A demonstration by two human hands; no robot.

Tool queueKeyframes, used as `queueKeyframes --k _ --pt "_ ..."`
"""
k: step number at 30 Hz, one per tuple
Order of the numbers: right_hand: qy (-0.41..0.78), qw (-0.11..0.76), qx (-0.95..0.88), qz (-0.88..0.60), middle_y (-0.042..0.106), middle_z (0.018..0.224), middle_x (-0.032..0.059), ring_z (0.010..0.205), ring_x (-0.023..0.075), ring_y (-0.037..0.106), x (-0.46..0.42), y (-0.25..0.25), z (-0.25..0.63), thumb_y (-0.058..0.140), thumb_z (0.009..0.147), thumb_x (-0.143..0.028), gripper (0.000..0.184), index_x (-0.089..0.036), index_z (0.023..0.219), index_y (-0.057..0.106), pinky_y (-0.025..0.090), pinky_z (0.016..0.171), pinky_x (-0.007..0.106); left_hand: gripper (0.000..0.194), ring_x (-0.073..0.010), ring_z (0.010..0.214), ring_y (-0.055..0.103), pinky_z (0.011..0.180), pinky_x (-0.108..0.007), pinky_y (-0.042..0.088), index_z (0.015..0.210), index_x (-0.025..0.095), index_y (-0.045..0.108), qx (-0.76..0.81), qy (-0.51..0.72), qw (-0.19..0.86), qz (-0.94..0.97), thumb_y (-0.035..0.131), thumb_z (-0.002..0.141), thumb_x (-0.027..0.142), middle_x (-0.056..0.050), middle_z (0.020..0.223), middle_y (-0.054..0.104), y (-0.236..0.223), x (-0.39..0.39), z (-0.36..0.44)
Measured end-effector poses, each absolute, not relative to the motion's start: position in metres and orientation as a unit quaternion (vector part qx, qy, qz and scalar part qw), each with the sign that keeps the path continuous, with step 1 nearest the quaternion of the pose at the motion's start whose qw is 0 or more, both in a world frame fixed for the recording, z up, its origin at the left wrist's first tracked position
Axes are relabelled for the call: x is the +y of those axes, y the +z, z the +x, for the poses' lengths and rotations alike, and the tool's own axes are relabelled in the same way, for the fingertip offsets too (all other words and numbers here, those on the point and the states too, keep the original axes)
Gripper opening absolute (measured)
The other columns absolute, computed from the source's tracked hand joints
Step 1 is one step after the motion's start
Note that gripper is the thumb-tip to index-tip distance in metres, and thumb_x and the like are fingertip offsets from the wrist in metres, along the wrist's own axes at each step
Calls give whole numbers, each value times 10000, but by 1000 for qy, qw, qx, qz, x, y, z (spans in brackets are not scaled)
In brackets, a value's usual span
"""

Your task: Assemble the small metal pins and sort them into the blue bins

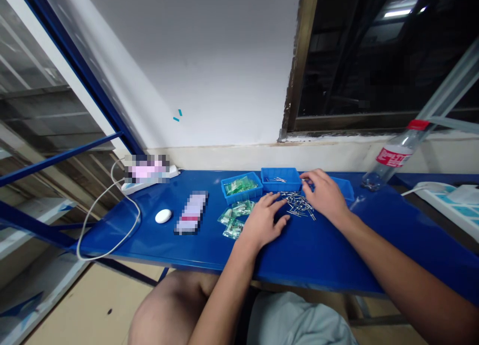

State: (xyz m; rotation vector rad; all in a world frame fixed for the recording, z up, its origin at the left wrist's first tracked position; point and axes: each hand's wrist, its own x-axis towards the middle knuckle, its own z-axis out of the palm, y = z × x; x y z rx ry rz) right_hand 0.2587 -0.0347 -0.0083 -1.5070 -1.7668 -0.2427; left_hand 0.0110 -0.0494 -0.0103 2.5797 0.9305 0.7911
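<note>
The loose pile of small metal pins (299, 205) lies directly on the blue table top (318, 255), and the hands are working at this pile now. The pins point in many directions, and they are too small to tell their exact kind. Just at 12 o'clock from the pile stands a blue plastic tray (280, 179) with a few pins on its bottom, and the pile almost touches its front wall.

The left hand (262, 220) is at about 8 o'clock from the pile. It lies palm down and wide open, with the fingers spread, and its fingertips are just beside the pile. It seems to hold nothing. The right hand (325, 195) is at about 2 o'clock, half open, with the fingers curved down to the far edge of the pile, next to the tray. Whether these fingers have a pin between them, I cannot tell — the hand covers that part.

Behind the right hand, at about 3 o'clock, is a second blue tray (346, 189). At about 9 o'clock stands a third blue tray (241, 187), full of small green plastic bags (239, 186), and more such bags (234, 217) lie on the table in front of it. Farther away at 9 o'clock there are a white oval object (163, 215), a blurred flat object (190, 212) and a white cable (112, 235) — at about 3 o'clock, a clear plastic bottle with a red cap (396, 155)
</note>
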Motion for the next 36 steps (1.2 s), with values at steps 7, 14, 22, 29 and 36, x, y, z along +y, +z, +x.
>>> queueKeyframes --k 7,14,22,29,36 --pt "-114 283 -670 -676 753 882 95 870 297 666 -27 -18 281 555 995 -335 224 -217 903 722 492 787 414 445 -311 1578 346 1316 -606 205 1472 321 618 280 165 108 939 494 1068 460 -31 1646 479 -13 -59 21" --pt "-126 357 -708 -596 755 999 102 1009 311 644 -31 -10 264 572 997 -313 172 -215 968 710 491 919 455 343 -261 1336 602 1268 -548 306 1310 250 724 312 177 77 930 478 1081 316 -58 1402 705 -15 -50 18" --pt "-98 400 -750 -519 733 950 79 959 285 629 -38 -8 236 569 1019 -281 154 -228 952 697 499 906 456 212 -226 998 702 1153 -474 396 1057 227 760 346 169 -6 923 559 1031 169 -58 989 791 -12 -44 16" --pt "-36 416 -778 -469 733 952 70 941 269 644 -44 -10 219 572 1022 -258 132 -235 962 686 520 903 442 159 -239 909 700 1000 -419 491 1069 194 677 361 198 -39 911 553 1012 113 -55 918 745 -11 -45 15" --pt "68 432 -775 -456 739 1035 72 958 256 688 -53 -9 206 565 1012 -256 146 -253 1073 697 560 892 425 311 -210 1071 727 959 -334 569 1318 222 609 387 400 154 817 538 1026 142 -72 1183 755 -7 -44 12"
